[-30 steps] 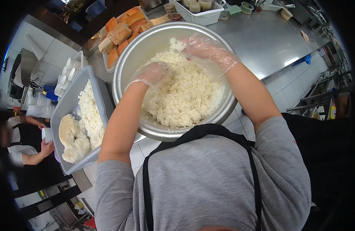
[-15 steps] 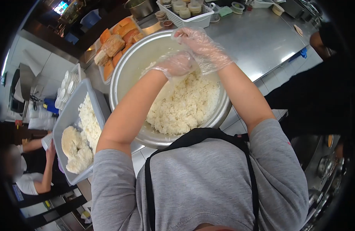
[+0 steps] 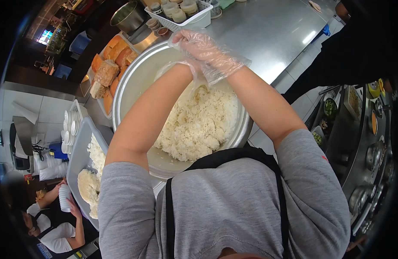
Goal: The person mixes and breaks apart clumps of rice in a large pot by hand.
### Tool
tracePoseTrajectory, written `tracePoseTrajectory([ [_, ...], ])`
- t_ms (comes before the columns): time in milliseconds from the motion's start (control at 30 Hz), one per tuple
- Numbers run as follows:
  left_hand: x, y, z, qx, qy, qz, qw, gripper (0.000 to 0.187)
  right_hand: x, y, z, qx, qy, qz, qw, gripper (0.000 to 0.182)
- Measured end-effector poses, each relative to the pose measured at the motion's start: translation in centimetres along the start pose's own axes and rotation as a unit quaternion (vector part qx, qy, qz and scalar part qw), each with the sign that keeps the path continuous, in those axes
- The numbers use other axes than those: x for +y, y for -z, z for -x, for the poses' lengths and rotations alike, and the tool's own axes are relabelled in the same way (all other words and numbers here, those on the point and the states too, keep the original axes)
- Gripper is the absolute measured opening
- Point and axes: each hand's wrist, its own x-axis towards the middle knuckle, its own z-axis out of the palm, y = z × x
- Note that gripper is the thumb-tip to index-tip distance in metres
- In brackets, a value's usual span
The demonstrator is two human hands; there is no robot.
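Both of my hands wear clear plastic gloves and are close together over the far side of a big round metal pot [image 3: 118, 97]. My right hand [image 3: 201, 47] is uppermost, near the far rim, with its fingers curled together; what they hold, if anything, I cannot make out. Just below it, my left hand [image 3: 191, 71] is bent inward, its fingers mostly hidden behind the right hand and loose plastic. Cooked white rice [image 3: 199, 125] lies heaped in the pot, with yellowish patches near the hands.
Left of the pot, a grey tub [image 3: 80, 162] holds more rice. Orange-brown bread-like pieces [image 3: 106, 73] lie in a tray behind it. A white basket of jars [image 3: 203, 17] stands on the steel counter [image 3: 268, 39]. A co-worker [image 3: 61, 228] holds stacked cups at left; a dark-clothed person [image 3: 337, 64] stands at right.
The view has shifted, with the pot and counter now further left in it. My left hand has moved further under the right hand, so less of it shows.
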Motion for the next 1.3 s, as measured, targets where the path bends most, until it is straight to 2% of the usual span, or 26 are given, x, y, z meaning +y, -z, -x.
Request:
tracePoseTrajectory([
  [67, 0.2, 0.4, -0.2, -0.008, 0.004, -0.009, 1.000, 0.066, 0.3, 0.0, -0.1, -0.006, -0.011, -0.039, 0.999, 0.021],
  [167, 0.3, 0.6, -0.5, -0.011, 0.008, -0.018, 1.000, 0.069, 0.0, 0.0, -0.2, 0.007, -0.043, -0.016, 0.999, 0.021],
  [300, 0.9, 0.3, -1.0, -0.005, 0.005, -0.036, 0.999, 0.073, 0.0, 0.1, 0.1, 0.021, -0.013, -0.047, 0.999, 0.020],
  [367, 1.2, -0.1, -1.2, 0.005, 0.001, -0.048, 0.999, 0.075, 0.5, -0.1, -0.1, 0.014, 0.028, -0.003, 1.000, 0.020],
  [467, 2.0, -0.5, -1.2, 0.023, -0.007, -0.065, 0.998, 0.078, 1.0, 0.2, -0.1, -0.020, 0.004, 0.062, 0.998, 0.021],
  [533, 2.3, -0.5, -1.1, 0.033, -0.011, -0.078, 0.996, 0.081, 1.0, 0.1, 0.1, -0.020, 0.021, 0.085, 0.996, 0.020],
  [600, 2.6, -0.6, -0.6, 0.050, -0.018, -0.093, 0.994, 0.083, 0.8, 0.3, 0.2, -0.024, 0.036, 0.111, 0.993, 0.019],
  [667, 3.1, -0.7, 0.4, 0.077, -0.034, -0.117, 0.990, 0.085, 0.3, 0.3, 0.0, -0.042, -0.025, 0.088, 0.995, 0.019],
  [767, 4.8, -0.7, 3.2, 0.145, -0.072, -0.186, 0.969, 0.088, 1.0, 0.4, -0.5, -0.031, -0.002, 0.119, 0.992, 0.022],
  [833, 6.1, -0.7, 5.8, 0.150, -0.038, -0.192, 0.969, 0.090, 1.2, 0.4, -0.7, -0.031, -0.009, 0.131, 0.991, 0.022],
  [900, 6.5, -0.9, 7.2, 0.107, 0.057, -0.142, 0.982, 0.097, 1.0, 0.1, -0.6, -0.038, -0.013, 0.142, 0.989, 0.021],
  [933, 6.6, -1.0, 7.7, 0.064, 0.145, -0.091, 0.983, 0.104, 0.7, 0.2, -0.5, -0.057, -0.041, 0.153, 0.986, 0.022],
  [1000, 6.7, -1.7, 8.5, 0.098, 0.121, -0.123, 0.980, 0.104, -0.2, 0.6, -0.2, -0.073, -0.068, 0.163, 0.982, 0.023],
  [1033, 6.7, -2.1, 8.8, 0.128, 0.093, -0.151, 0.976, 0.105, -1.0, 0.8, 0.5, -0.167, -0.050, 0.306, 0.936, 0.025],
  [1100, 6.8, -1.8, 8.8, 0.097, 0.107, -0.149, 0.978, 0.103, -0.5, 0.8, 1.1, -0.256, -0.032, 0.439, 0.860, 0.027],
  [1167, 6.4, -2.2, 8.7, 0.066, 0.118, -0.146, 0.980, 0.101, 1.6, 0.6, 1.6, -0.236, -0.108, 0.397, 0.880, 0.031],
  [1200, 5.3, -3.3, 8.8, 0.122, 0.084, -0.163, 0.975, 0.098, 0.8, 0.8, 1.7, -0.235, -0.109, 0.397, 0.880, 0.031],
  [1233, 5.2, -3.4, 8.8, 0.176, 0.050, -0.180, 0.967, 0.096, -0.9, 1.1, 1.9, -0.286, -0.126, 0.415, 0.855, 0.033],
  [1267, 5.1, -3.7, 8.8, 0.174, 0.047, -0.181, 0.967, 0.096, -1.9, 1.2, 2.0, -0.335, -0.142, 0.430, 0.826, 0.034],
  [1300, 5.9, -3.6, 9.1, 0.179, 0.078, -0.181, 0.964, 0.092, -1.4, 1.0, 1.8, -0.334, -0.145, 0.428, 0.827, 0.034],
])
